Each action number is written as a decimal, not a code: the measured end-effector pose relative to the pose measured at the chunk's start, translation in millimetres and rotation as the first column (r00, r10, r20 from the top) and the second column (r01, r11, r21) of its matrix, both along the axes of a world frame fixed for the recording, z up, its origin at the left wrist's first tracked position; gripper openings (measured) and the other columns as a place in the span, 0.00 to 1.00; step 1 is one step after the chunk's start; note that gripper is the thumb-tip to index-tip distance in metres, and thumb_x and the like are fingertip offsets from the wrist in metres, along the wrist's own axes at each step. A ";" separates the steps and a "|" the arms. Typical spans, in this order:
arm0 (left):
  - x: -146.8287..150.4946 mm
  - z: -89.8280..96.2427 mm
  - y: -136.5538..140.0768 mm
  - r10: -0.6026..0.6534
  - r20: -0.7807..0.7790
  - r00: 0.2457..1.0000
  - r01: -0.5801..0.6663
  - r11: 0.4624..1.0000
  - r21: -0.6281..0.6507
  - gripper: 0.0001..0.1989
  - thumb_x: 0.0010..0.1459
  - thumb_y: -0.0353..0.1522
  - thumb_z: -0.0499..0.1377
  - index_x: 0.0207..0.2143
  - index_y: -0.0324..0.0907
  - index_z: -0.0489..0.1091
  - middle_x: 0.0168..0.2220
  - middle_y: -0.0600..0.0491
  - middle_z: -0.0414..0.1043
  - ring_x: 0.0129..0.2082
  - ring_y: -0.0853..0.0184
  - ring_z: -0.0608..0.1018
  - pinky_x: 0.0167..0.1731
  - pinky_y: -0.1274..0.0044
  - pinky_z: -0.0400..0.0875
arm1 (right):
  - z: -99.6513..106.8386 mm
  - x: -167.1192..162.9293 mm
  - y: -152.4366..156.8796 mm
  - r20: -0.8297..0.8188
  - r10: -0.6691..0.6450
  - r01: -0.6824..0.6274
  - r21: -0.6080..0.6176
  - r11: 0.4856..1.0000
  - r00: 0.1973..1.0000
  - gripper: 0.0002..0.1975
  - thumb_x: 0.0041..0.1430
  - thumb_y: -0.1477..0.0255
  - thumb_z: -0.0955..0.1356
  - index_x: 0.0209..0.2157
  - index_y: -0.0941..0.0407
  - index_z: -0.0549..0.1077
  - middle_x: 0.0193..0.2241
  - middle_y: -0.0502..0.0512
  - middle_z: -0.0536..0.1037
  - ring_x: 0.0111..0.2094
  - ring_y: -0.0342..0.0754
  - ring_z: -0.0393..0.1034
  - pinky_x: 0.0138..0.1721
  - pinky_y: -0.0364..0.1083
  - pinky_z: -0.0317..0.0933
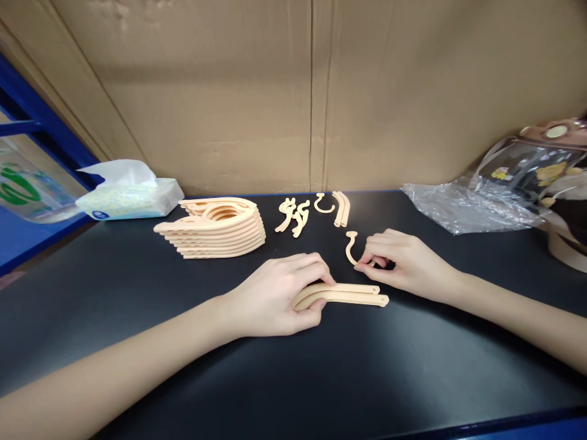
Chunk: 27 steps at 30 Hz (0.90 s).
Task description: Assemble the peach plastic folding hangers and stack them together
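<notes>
My left hand (pixel 287 296) grips two curved beige hanger arms (pixel 351 294) lying side by side near the table's middle, its thumb and fingers on opposite edges. Their right ends, each with a small hole, stick out past the fingers. To the right, my right hand (pixel 389 260) pinches the lower curve of a beige hanger hook (pixel 350 247); the hook's flat end points away from me. Farther back lie another hook (pixel 323 205) and a pair of curved arms (pixel 342 209). Small figure-shaped beige pieces (pixel 293 215) rest left of these.
A neat stack of folded beige hangers (pixel 215 232) stands at the left on the black table (pixel 293 379). Behind it sits a tissue pack (pixel 132 194). Crinkled clear plastic (pixel 468 205) and a transparent bag with brown trim (pixel 541 156) lie at the right. Cardboard (pixel 229 91) walls off the back.
</notes>
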<state>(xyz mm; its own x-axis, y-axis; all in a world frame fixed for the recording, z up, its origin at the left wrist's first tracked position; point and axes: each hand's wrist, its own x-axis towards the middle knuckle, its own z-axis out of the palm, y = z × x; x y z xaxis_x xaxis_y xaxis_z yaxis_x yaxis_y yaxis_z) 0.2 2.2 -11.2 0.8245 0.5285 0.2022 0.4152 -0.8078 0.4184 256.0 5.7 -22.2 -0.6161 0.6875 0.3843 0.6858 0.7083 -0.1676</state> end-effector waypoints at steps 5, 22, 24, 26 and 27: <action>1.1 0.4 1.0 0.001 -0.012 1.000 0.000 1.000 0.016 0.12 0.54 0.27 0.55 0.42 0.42 0.68 0.40 0.54 0.70 0.37 0.68 0.73 0.38 0.77 0.67 | -0.2 0.2 0.9 0.003 0.018 -0.018 0.008 1.000 1.000 0.10 0.62 0.70 0.65 0.27 0.56 0.69 0.20 0.45 0.65 0.24 0.41 0.58 0.32 0.43 0.54; 1.8 1.6 0.2 -0.007 -0.045 0.999 0.009 0.999 0.050 0.12 0.54 0.28 0.54 0.42 0.42 0.66 0.40 0.53 0.70 0.37 0.67 0.73 0.37 0.77 0.67 | 2.1 1.4 1.2 0.002 0.055 -0.055 -0.031 0.998 0.998 0.11 0.64 0.66 0.64 0.30 0.55 0.72 0.21 0.46 0.68 0.23 0.40 0.59 0.33 0.45 0.54; 1.7 1.9 -0.6 0.006 -0.047 0.999 -0.004 0.999 0.050 0.11 0.55 0.31 0.55 0.42 0.43 0.66 0.41 0.53 0.70 0.36 0.67 0.73 0.36 0.77 0.67 | 3.4 1.2 1.0 -0.004 0.044 -0.044 -0.008 0.999 0.999 0.12 0.64 0.65 0.64 0.30 0.55 0.72 0.21 0.46 0.68 0.23 0.41 0.59 0.33 0.45 0.54; 1.2 1.7 -1.1 0.010 -0.045 0.999 -0.007 0.999 0.053 0.10 0.57 0.33 0.56 0.42 0.43 0.66 0.41 0.53 0.70 0.36 0.67 0.74 0.36 0.77 0.67 | 5.4 1.5 1.2 -0.022 0.003 -0.002 0.033 0.999 1.000 0.12 0.64 0.65 0.63 0.30 0.55 0.72 0.19 0.46 0.66 0.23 0.41 0.60 0.32 0.45 0.54; 0.9 1.4 -1.2 0.007 -0.045 0.999 -0.004 0.998 0.056 0.09 0.58 0.33 0.55 0.42 0.43 0.66 0.41 0.53 0.70 0.37 0.67 0.74 0.36 0.77 0.67 | 6.6 1.9 1.6 -0.035 -0.029 0.031 0.057 0.998 0.999 0.12 0.65 0.66 0.63 0.29 0.55 0.72 0.19 0.47 0.66 0.23 0.42 0.60 0.32 0.46 0.55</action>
